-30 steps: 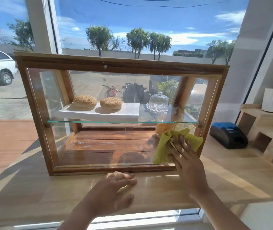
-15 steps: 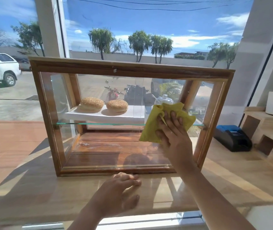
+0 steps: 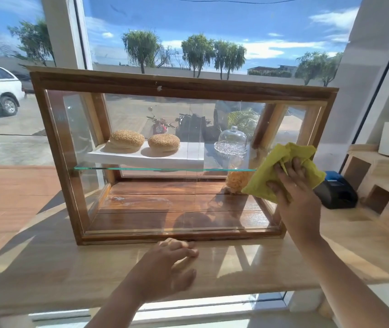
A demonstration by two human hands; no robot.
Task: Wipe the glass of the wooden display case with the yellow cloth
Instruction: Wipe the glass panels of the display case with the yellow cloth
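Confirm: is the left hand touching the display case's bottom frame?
Cannot tell. In the head view the left hand lies flat on the counter, fingertips reaching the wooden display case base, but no contact or gap shows plainly.

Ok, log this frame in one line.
phase: wiping | right hand: yellow cloth on display case glass, right end | left hand: flat on counter

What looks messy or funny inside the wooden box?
A whitish smear marks the wooden floor of the display case, near its left side. A pale chip dots the top rail. Nothing is spilled or tipped.
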